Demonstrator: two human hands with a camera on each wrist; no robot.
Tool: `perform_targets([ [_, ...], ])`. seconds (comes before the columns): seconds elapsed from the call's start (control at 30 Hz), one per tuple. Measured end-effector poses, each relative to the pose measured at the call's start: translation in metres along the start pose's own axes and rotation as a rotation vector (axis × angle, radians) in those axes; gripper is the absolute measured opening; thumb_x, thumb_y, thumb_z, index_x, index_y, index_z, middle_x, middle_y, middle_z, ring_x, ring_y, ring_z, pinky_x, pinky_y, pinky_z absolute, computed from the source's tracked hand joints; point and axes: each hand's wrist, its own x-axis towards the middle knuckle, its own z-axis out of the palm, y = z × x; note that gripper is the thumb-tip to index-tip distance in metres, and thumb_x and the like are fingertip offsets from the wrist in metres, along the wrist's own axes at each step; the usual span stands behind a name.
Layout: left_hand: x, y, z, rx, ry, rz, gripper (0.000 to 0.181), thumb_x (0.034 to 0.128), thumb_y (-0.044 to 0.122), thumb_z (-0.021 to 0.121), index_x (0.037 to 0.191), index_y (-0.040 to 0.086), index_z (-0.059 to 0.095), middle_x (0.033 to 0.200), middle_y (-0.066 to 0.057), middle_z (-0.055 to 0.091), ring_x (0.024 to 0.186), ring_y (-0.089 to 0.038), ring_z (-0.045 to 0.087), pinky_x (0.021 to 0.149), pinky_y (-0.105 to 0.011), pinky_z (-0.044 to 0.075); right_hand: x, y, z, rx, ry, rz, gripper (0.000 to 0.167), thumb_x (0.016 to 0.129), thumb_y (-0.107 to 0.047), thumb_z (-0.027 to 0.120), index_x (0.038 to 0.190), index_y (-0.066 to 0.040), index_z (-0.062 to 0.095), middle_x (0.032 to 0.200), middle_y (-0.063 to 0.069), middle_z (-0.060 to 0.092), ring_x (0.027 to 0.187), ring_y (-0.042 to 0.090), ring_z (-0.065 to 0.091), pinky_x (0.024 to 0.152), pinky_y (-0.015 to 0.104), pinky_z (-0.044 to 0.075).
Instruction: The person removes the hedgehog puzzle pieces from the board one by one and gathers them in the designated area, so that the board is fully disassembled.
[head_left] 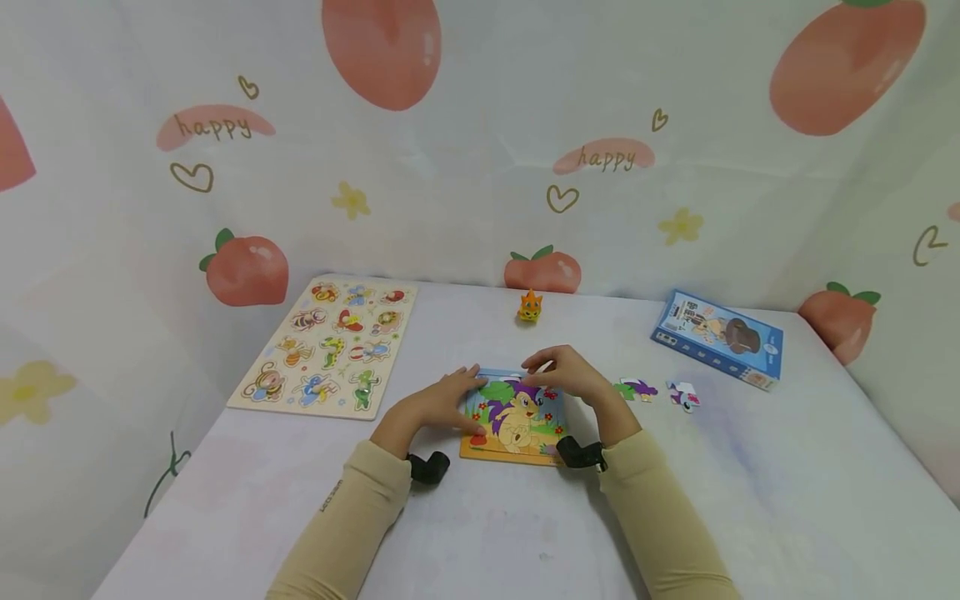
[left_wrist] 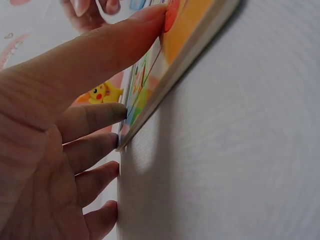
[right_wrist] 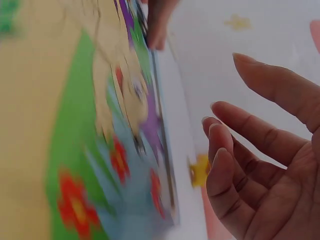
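A framed jigsaw puzzle (head_left: 517, 421) with a purple-haired cartoon animal, red flowers and an orange lower border lies flat on the table. My left hand (head_left: 438, 402) rests at its left side, fingers stretched. In the left wrist view the thumb (left_wrist: 120, 37) touches the puzzle's orange border (left_wrist: 192, 30), while the fingertips reach the edge and the table. My right hand (head_left: 567, 375) hovers at the upper right of the puzzle. Its fingers (right_wrist: 265, 127) are loosely bent, with nothing visible between them in the right wrist view.
Loose puzzle pieces (head_left: 684, 396) lie right of the right hand, with more pieces (head_left: 636, 389) nearer it. A blue box (head_left: 720, 337) sits at the back right. An orange-and-yellow toy figure (head_left: 530, 307) stands behind the puzzle. A wooden picture board (head_left: 326, 350) lies at the left.
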Motion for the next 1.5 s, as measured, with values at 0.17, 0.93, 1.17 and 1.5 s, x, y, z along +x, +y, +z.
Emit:
perform_targets([
  [0.17, 0.001, -0.001, 0.000, 0.007, 0.011, 0.005, 0.082, 0.0772, 0.038, 0.074, 0.146, 0.017, 0.034, 0.158, -0.005, 0.014, 0.146, -0.030, 0.008, 0.116, -0.052, 0.013, 0.009, -0.007, 0.014, 0.002, -0.076, -0.037, 0.028, 0.082, -0.019, 0.071, 0.105, -0.002, 0.069, 0.103, 0.012, 0.067, 0.074, 0.013, 0.059, 0.065, 0.025, 0.050],
  [0.93, 0.000, 0.001, 0.000, -0.012, 0.013, 0.034, 0.085, 0.0753, 0.035, 0.077, 0.145, 0.011, 0.034, 0.157, -0.010, 0.013, 0.145, -0.032, 0.008, 0.117, -0.052, 0.010, 0.010, -0.018, 0.042, 0.006, -0.178, -0.040, 0.018, 0.081, -0.008, 0.071, 0.093, 0.004, 0.068, 0.078, 0.007, 0.064, 0.062, 0.010, 0.052, 0.057, 0.020, 0.046],
  [1.17, -0.001, 0.000, 0.002, -0.033, 0.014, 0.024, 0.083, 0.0757, 0.033, 0.077, 0.144, 0.011, 0.035, 0.157, -0.009, 0.015, 0.145, -0.032, 0.008, 0.117, -0.052, 0.010, 0.009, -0.019, 0.045, 0.004, -0.162, -0.027, 0.014, 0.082, -0.008, 0.069, 0.091, 0.001, 0.065, 0.078, 0.005, 0.062, 0.063, 0.011, 0.050, 0.055, 0.021, 0.043],
  [1.5, -0.001, 0.001, 0.001, -0.012, 0.022, 0.019, 0.083, 0.0754, 0.034, 0.077, 0.144, 0.012, 0.035, 0.157, -0.009, 0.015, 0.145, -0.032, 0.009, 0.116, -0.053, 0.010, 0.008, -0.020, 0.044, 0.031, -0.164, -0.018, 0.009, 0.086, -0.006, 0.064, 0.091, -0.001, 0.058, 0.072, 0.002, 0.057, 0.057, 0.011, 0.046, 0.050, 0.023, 0.038],
])
